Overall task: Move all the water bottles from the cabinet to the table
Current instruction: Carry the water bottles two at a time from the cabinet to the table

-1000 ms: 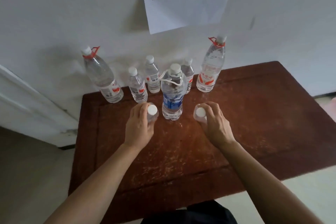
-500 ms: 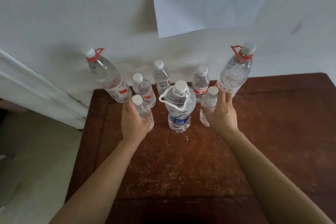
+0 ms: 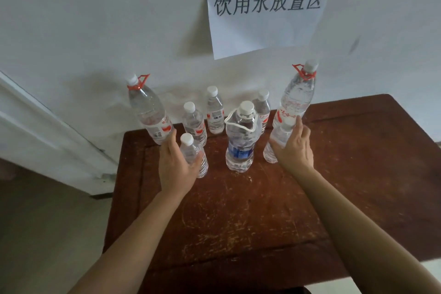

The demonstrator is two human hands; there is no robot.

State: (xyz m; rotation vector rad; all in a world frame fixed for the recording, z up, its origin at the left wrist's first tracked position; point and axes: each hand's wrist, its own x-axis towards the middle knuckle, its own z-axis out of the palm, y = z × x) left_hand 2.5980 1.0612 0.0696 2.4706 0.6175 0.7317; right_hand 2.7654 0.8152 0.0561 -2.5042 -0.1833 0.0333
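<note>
Both hands have slid from caps to sides: the left hand (image 3: pixel 174 164) loosely wraps the left small bottle (image 3: pixel 189 150), the right hand (image 3: pixel 294 150) the right small bottle (image 3: pixel 280 136), both upright on the tabletop (image 3: pixel 238 210). A blue-label bottle (image 3: pixel 239 143) stands between them. The back row of bottles (image 3: pixel 214 112) crowds just behind the fingertips.

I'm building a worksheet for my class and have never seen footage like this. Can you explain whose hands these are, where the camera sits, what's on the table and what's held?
There is no machine: a person works with bare hands. The camera sits on the person's head, looking forward and down, so both arms reach in from below. A wooden table stands against a wall with a paper sign. On it stand two tall red-handled bottles, a blue-labelled bottle and three small bottles behind. The left hand has its fingers round the left small bottle, the right hand round the right small bottle; both bottles seem to stand on the table.
</note>
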